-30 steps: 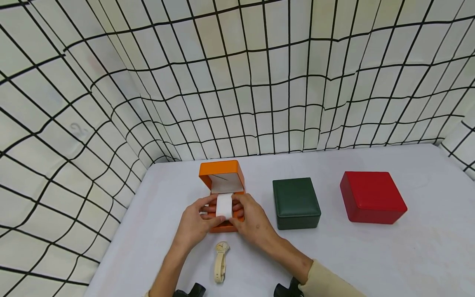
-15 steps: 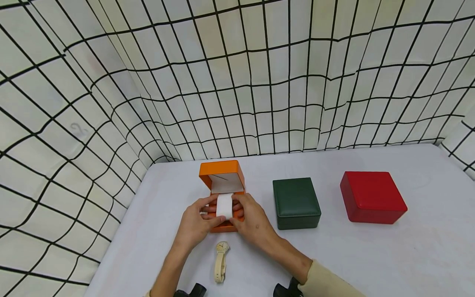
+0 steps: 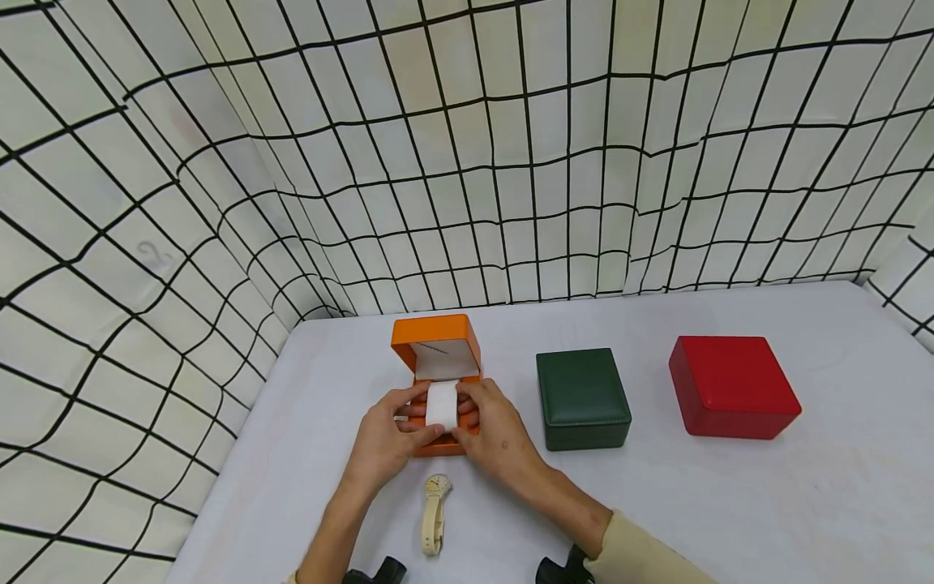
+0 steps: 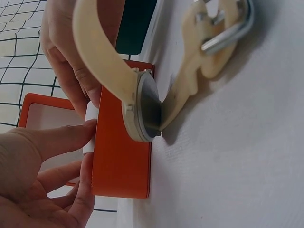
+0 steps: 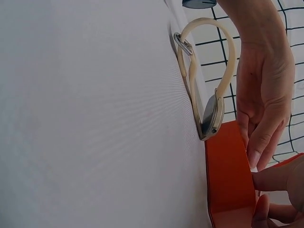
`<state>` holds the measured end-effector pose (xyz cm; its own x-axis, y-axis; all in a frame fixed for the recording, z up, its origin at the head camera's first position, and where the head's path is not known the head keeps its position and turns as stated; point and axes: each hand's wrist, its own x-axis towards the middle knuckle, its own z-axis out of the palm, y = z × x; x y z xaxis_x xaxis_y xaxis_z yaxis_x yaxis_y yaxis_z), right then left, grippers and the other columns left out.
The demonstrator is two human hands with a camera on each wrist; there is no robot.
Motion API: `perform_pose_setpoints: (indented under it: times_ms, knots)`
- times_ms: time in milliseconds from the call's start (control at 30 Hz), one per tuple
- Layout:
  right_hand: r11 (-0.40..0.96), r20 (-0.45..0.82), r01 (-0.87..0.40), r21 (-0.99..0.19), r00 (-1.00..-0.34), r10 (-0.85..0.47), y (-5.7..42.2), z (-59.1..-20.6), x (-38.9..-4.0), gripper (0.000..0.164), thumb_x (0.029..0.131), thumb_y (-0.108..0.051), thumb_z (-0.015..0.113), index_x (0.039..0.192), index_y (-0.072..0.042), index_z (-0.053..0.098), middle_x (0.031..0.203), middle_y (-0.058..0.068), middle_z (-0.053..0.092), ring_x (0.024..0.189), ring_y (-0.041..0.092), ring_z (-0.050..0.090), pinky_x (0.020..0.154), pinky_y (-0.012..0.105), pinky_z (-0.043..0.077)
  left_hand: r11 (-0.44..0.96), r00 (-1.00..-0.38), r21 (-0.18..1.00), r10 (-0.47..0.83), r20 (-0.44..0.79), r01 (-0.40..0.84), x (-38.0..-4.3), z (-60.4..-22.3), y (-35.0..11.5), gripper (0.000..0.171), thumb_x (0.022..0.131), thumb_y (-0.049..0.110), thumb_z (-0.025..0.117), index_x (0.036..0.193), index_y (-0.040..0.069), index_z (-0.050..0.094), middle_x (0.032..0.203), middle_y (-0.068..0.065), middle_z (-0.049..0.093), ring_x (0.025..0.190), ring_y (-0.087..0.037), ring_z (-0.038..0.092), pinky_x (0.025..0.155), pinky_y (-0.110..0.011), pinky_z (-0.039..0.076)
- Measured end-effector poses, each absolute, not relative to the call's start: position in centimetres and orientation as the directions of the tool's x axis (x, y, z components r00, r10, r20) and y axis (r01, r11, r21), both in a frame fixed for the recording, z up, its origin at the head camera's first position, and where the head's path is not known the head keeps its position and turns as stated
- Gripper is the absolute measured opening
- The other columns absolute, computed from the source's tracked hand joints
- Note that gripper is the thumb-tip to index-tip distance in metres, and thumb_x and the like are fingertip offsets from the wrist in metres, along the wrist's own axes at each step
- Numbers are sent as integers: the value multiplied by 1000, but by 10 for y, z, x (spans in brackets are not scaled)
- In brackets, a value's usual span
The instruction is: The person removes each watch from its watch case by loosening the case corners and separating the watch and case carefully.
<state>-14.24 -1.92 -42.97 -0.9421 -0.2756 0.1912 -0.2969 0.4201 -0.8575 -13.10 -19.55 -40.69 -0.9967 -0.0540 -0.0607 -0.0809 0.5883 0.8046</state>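
Observation:
An orange watch box [image 3: 430, 331] stands with its lid raised and its pale lining showing. At its opening is a white watch cushion [image 3: 441, 404]. My left hand [image 3: 387, 436] pinches the cushion's left side, thumb at the near end and fingers toward the far end. From the opposite side my right hand [image 3: 505, 435] grips it in the same way. Both thumbs lie close above the box's front wall [image 4: 122, 156]. A cream wristwatch [image 3: 434, 514] lies on the table in front of the box, its strap buckled into a loop.
To the right of the orange box sits a closed green box [image 3: 584, 397], and farther right a closed red box [image 3: 733, 385]. Behind the white table [image 3: 839, 503] rises a pale wall with black grid netting [image 3: 511, 162].

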Motion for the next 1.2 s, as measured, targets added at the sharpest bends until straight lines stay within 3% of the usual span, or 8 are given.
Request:
perform_pose_setpoints:
  times_ms: [367, 800, 1200]
  knots:
    - [409, 189, -292, -865, -943, -274, -18, -430, -144, 54, 84, 3, 82, 134, 5, 62, 110, 10, 60, 89, 13, 60, 78, 19, 57, 599, -999, 799, -31, -44, -54, -132, -408, -195, 62, 84, 6, 86, 141, 6, 64, 121, -11, 65, 107, -22, 62, 81, -15, 54]
    - [422, 194, -300, -856, -941, -277, -18, -431, -147, 46, 83, 2, 82, 126, 6, 65, 101, 6, 57, 84, 11, 53, 72, 18, 50, 671, -1000, 741, -26, -13, -28, -130, -411, -193, 63, 82, 9, 88, 140, 4, 65, 111, -11, 61, 101, -20, 59, 80, -18, 54]
    - [426, 173, -293, -856, -938, -299, -17, -427, -146, 45, 87, 1, 79, 129, 8, 66, 98, 8, 56, 81, 11, 52, 68, 16, 48, 682, -999, 730, -29, -35, -46, -129, -410, -193, 63, 84, 11, 87, 142, 5, 63, 111, -13, 57, 95, -19, 60, 78, -16, 52]
